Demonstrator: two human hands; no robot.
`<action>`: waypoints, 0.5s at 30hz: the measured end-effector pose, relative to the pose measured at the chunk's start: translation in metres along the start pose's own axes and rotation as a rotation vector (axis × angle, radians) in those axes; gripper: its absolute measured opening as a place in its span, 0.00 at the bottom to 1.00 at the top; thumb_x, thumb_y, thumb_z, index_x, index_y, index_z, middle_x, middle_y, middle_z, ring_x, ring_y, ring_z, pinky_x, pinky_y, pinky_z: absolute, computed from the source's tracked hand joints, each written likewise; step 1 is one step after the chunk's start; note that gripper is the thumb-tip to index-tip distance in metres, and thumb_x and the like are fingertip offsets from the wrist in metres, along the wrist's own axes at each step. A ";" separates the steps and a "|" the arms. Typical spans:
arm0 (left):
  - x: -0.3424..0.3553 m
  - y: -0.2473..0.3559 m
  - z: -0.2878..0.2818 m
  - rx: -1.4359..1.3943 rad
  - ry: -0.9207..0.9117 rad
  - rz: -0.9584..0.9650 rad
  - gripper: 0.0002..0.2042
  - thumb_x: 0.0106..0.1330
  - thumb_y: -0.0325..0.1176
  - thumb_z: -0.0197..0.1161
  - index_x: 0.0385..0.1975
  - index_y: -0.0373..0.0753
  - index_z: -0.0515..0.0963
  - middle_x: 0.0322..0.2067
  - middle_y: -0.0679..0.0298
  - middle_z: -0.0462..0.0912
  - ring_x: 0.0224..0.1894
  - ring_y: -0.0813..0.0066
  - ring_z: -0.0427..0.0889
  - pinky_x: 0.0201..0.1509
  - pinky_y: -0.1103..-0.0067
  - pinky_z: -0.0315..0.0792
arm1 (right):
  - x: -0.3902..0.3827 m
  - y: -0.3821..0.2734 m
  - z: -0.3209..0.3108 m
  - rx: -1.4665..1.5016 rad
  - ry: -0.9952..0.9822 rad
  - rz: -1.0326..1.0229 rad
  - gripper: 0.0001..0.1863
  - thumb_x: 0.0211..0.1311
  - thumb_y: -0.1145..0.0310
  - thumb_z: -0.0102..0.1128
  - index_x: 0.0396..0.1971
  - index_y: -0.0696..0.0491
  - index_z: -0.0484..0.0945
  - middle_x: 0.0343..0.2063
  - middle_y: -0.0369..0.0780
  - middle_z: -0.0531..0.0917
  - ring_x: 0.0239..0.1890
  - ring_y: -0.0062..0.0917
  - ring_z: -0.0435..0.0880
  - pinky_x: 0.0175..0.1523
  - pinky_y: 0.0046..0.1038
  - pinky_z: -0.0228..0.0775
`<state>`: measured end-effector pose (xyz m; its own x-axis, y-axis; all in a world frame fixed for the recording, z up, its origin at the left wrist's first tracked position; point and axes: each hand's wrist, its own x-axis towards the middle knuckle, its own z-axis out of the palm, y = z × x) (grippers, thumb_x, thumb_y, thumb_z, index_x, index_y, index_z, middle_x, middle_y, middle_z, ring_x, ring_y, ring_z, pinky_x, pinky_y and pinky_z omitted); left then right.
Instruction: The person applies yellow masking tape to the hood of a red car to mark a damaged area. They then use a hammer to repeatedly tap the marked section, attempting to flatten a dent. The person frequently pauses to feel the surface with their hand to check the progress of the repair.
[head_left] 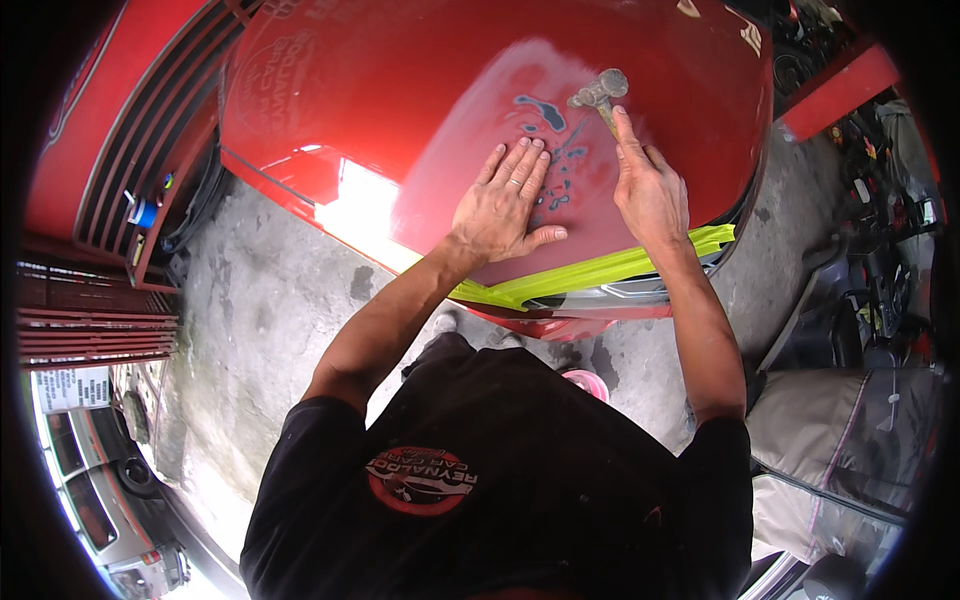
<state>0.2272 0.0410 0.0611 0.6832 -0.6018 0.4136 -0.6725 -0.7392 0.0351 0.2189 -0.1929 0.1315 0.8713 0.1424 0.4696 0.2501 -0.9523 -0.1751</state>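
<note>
Bright light floods the red hood (350, 90), burning a white glare (365, 200) into its near left edge, while its dull patch (455, 150) reflects little. I see my left hand (503, 205) and right hand (652, 195) crisply over it. Right of the hood, clutter (872, 270) sinks into shadow; left of it, slats (130, 115) bend with fisheye distortion.

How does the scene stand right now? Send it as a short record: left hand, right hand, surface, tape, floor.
Left hand: flat, palm down on the dull patch
Right hand: gripping a hammer by its handle, index finger stretched along it; whether its head touches the hood is unclear
Surface: red hood, glossy around the dull patch, which shows dark spots
Tape: yellow-green, along the hood's near edge
Floor: grey, with dark stains
</note>
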 end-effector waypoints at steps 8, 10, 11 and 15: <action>0.003 0.001 0.000 0.002 0.030 0.010 0.53 0.65 0.76 0.44 0.72 0.26 0.60 0.74 0.47 0.61 0.78 0.54 0.55 0.81 0.58 0.45 | -0.013 0.000 0.002 0.047 0.048 -0.001 0.40 0.62 0.75 0.57 0.75 0.34 0.62 0.30 0.47 0.83 0.28 0.47 0.86 0.35 0.48 0.81; 0.002 0.001 -0.001 -0.003 0.033 0.009 0.53 0.65 0.76 0.44 0.72 0.26 0.60 0.74 0.47 0.61 0.78 0.54 0.56 0.81 0.58 0.46 | -0.007 0.001 -0.002 0.006 -0.021 0.002 0.40 0.62 0.75 0.57 0.74 0.34 0.63 0.30 0.47 0.83 0.29 0.48 0.86 0.35 0.48 0.82; 0.000 0.001 -0.001 -0.002 0.028 0.004 0.53 0.65 0.76 0.45 0.72 0.26 0.60 0.74 0.47 0.61 0.78 0.53 0.56 0.81 0.58 0.46 | -0.006 0.001 -0.003 -0.014 -0.055 0.003 0.39 0.62 0.75 0.56 0.74 0.34 0.63 0.30 0.47 0.83 0.29 0.48 0.86 0.35 0.48 0.82; 0.001 0.002 -0.001 -0.006 0.040 0.015 0.53 0.65 0.75 0.45 0.71 0.25 0.61 0.73 0.47 0.61 0.78 0.53 0.56 0.81 0.58 0.46 | -0.013 -0.002 0.006 0.038 0.013 0.028 0.38 0.63 0.74 0.56 0.74 0.35 0.64 0.30 0.48 0.83 0.29 0.48 0.86 0.36 0.48 0.81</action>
<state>0.2262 0.0392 0.0630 0.6611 -0.6002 0.4501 -0.6843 -0.7284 0.0338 0.2092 -0.1914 0.1207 0.8727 0.1116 0.4754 0.2414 -0.9448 -0.2214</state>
